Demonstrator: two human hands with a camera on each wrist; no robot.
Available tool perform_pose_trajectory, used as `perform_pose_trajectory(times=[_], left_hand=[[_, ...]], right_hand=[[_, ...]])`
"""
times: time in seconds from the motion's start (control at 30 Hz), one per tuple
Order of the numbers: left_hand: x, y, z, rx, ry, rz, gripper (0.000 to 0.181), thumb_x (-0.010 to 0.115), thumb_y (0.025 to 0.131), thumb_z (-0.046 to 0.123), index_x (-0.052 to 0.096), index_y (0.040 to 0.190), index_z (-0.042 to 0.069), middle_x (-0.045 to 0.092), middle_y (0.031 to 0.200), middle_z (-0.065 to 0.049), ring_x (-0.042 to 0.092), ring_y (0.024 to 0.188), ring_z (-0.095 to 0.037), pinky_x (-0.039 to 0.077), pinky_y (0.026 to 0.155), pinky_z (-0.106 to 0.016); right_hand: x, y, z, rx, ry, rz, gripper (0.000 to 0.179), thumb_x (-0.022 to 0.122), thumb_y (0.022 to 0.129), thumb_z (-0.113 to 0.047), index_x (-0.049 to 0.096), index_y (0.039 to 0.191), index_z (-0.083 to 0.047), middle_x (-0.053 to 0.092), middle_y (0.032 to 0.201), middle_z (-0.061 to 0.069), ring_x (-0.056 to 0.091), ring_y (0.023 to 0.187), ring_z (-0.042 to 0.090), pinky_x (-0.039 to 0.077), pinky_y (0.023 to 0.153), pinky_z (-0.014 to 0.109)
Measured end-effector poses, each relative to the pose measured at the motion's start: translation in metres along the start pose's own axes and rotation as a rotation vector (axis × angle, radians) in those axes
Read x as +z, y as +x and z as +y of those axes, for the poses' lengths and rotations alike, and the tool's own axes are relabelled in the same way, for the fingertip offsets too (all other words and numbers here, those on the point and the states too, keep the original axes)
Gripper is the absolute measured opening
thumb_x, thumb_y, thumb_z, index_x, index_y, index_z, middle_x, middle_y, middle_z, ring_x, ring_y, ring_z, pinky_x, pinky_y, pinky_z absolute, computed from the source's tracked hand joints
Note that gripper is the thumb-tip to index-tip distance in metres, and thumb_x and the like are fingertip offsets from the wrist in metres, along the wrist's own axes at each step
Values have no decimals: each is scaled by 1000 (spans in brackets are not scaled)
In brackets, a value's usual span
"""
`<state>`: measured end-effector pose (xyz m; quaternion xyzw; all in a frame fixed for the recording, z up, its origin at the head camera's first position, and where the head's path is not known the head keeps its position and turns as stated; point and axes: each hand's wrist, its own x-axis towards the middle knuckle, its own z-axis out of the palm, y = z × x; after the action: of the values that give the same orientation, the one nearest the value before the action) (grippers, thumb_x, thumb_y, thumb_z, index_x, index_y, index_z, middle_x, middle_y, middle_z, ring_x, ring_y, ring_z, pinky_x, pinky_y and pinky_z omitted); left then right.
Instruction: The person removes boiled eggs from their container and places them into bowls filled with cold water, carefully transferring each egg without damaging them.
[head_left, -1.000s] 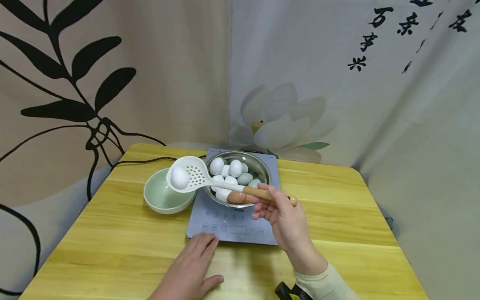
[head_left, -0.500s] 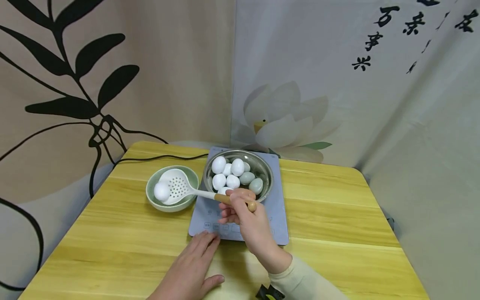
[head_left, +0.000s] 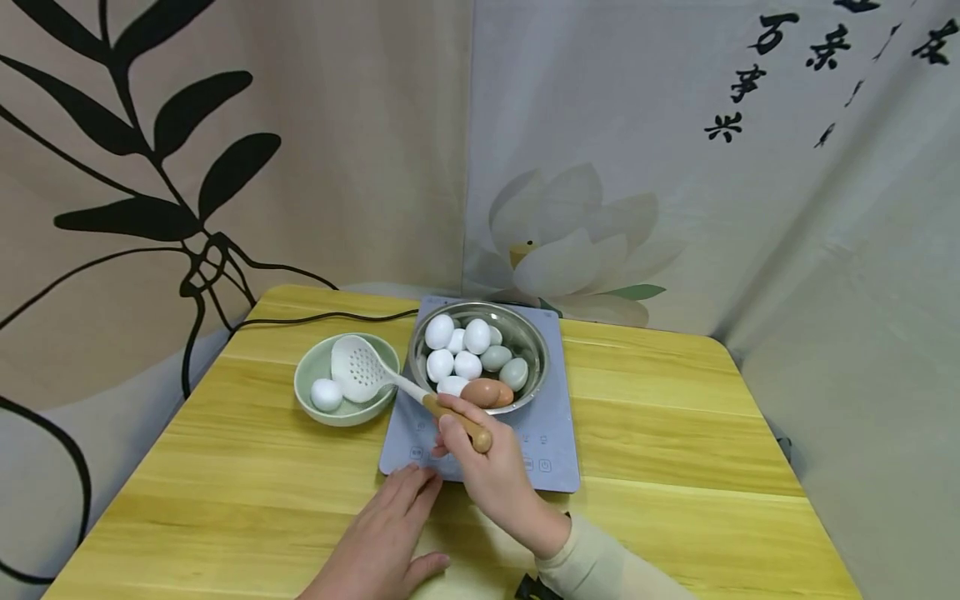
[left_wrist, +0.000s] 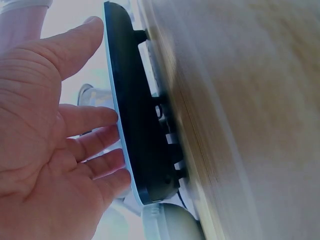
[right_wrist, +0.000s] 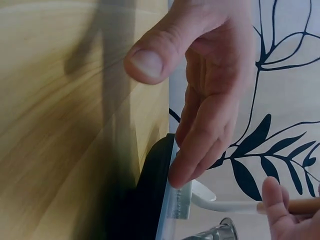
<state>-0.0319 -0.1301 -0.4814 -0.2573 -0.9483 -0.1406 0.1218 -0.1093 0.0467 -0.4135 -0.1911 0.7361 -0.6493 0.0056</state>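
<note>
Wooden table [head_left: 690, 442] before printed curtains [head_left: 360, 150]; right hand [head_left: 495, 479] grips slotted spoon [head_left: 408, 388]; left hand [head_left: 382, 533], fingers extended, touches hob [head_left: 558, 429]

on the pale hanging cloth [head_left: 585, 92], black brush characters read 万 [head_left: 769, 33], 事 [head_left: 747, 83] and 兴 [head_left: 723, 127] downward, with what looks like 亲 [head_left: 824, 46] to their right. another character [head_left: 857, 4] is cut by the top edge, and the narrow brush marks [head_left: 852, 92] farther right cannot be read. on the grey-blue cooktop [head_left: 559, 417], a power sign [head_left: 545, 466] shows near the front right corner, among key marks [head_left: 416, 452] too tiny to read.
</note>
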Motion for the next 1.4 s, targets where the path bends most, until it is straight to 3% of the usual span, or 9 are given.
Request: perform_pose_trajectory(times=[0.2,0.33,0.53,0.67,0.77,1.03,1.1,1.23,1.4], left_hand=[[3,0,-2,26,28,61,94,90,77,57,62,145,-1,57,151,-10,53,141,-28,52,116,-46],[5,0,-2,34,46,87,96,91,75,59,62,145,0,58,150,-9,54,141,-27,51,115,-43],[6,0,-3,45,60,132,96,91,73,58,63,144,0,59,148,-9,56,139,-28,51,115,-43],[6,0,-3,48,58,131,95,91,73,59,63,144,0,59,148,-9,56,139,-28,51,115,-43],[5,0,-2,43,47,117,95,91,74,58,63,144,0,59,149,-9,55,139,-28,53,115,-44],[3,0,0,-4,20,56,94,89,77,58,61,146,0,59,150,-11,55,141,-29,52,116,-47],[3,1,1,-18,18,37,94,88,78,58,61,147,0,59,150,-11,54,142,-30,51,117,-47],[3,1,2,-27,21,12,92,86,81,58,60,147,0,59,150,-12,55,142,-31,50,119,-48],[2,1,3,-48,-5,-45,90,83,85,59,59,148,0,57,152,-12,53,143,-32,49,120,-49]], right_hand=[[-2,-1,6,-266,-141,-16,34,60,107,-9,69,140,-4,77,98,17,76,82,12,65,72,26],[-3,-1,6,-411,-214,-8,35,62,105,-5,69,139,-2,78,108,13,75,89,12,65,81,27],[-6,0,3,-577,-279,-9,37,62,102,0,68,139,1,76,131,15,75,113,24,64,100,33],[-6,-1,1,-609,-281,-5,38,63,101,1,67,139,3,75,133,17,74,121,28,63,103,33],[-7,-2,-1,-622,-282,4,38,64,100,1,67,138,3,76,131,17,75,117,27,63,100,32],[-18,-9,-16,-635,-232,77,41,63,96,7,68,137,3,76,104,13,76,88,20,64,78,21],[-23,-11,-20,-648,-189,98,43,62,94,11,67,136,6,74,101,16,76,82,21,64,72,20],[-39,-14,-24,-666,-121,157,46,57,91,17,64,137,11,74,99,24,77,80,22,65,73,21],[-67,-19,-24,-630,-82,264,43,53,95,18,63,137,14,79,104,14,78,87,14,65,79,20]])
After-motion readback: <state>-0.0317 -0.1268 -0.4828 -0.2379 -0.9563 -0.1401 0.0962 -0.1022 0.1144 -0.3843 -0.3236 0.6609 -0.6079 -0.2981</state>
